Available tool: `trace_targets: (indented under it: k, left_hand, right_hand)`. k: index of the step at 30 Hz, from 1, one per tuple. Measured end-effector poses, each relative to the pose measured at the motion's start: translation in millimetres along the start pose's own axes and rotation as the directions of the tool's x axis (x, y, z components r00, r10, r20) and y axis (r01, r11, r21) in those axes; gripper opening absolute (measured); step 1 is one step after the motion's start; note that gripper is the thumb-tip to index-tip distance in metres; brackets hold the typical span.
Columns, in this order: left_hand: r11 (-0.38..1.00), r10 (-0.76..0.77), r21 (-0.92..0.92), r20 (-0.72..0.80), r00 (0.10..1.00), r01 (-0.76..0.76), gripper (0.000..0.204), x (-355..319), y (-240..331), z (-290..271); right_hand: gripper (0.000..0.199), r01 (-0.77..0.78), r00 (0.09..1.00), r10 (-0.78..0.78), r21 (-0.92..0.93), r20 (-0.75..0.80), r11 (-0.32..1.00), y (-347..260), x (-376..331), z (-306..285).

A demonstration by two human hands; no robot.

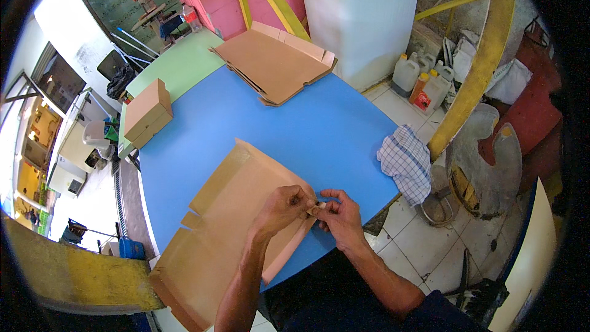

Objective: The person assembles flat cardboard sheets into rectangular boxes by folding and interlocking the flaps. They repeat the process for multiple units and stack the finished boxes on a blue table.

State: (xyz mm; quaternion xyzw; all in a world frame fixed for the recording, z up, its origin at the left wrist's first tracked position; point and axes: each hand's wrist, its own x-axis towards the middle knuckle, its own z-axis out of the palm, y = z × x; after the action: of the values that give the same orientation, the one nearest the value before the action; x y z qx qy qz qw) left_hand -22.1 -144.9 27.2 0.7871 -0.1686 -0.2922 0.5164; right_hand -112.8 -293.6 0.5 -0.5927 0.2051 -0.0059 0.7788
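A flat unfolded brown cardboard box blank (227, 209) lies on the blue table (307, 129) in front of me, its near end hanging over the table's edge. My left hand (281, 208) rests on the blank's right side and pinches a small flap (317, 209) at its edge. My right hand (340, 213) pinches the same flap from the other side. Both hands meet at the near right corner of the table.
A stack of flat cardboard blanks (276, 61) lies at the table's far end. Closed brown boxes (146, 114) sit on the green table at left. A checked cloth (407, 163) hangs off the right edge. A white washing machine (359, 21) and jugs (424, 83) stand behind.
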Motion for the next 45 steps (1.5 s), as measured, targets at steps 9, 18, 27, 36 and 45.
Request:
trace_targets:
  k: [9, 18, 27, 36, 45]
  left_hand:
    - [0.975, -0.025, -0.22, 0.034, 0.999, 0.032, 0.015, 4, -9, -2]
    - [0.991, -0.002, -0.134, 0.087, 0.996, 0.013, 0.014, 6, -9, -4]
    - [0.93, 0.097, 0.366, -0.335, 0.937, 0.034, 0.022, -24, 11, 14]
    - [0.526, 0.259, 0.666, 0.468, 0.845, -0.529, 0.027, -85, 1, 89]
    - [0.602, -0.036, 0.776, 0.261, 0.965, -0.188, 0.045, -168, 4, -9]
  right_hand:
    - [0.048, -0.037, 0.998, 0.038, -0.035, 0.055, 0.999, -12, 4, -7]
    - [0.056, -0.013, 0.984, 0.019, -0.033, 0.176, 0.999, -13, 21, -11]
    - [0.056, 0.263, 0.962, -0.266, -0.46, 0.061, 0.848, -25, 28, -30]
    - [0.057, 0.651, 0.652, -0.56, -0.756, 0.512, 0.066, -55, 48, -7]
    - [0.039, 0.396, 0.91, -0.224, -0.89, 0.348, 0.227, -52, 24, -14]
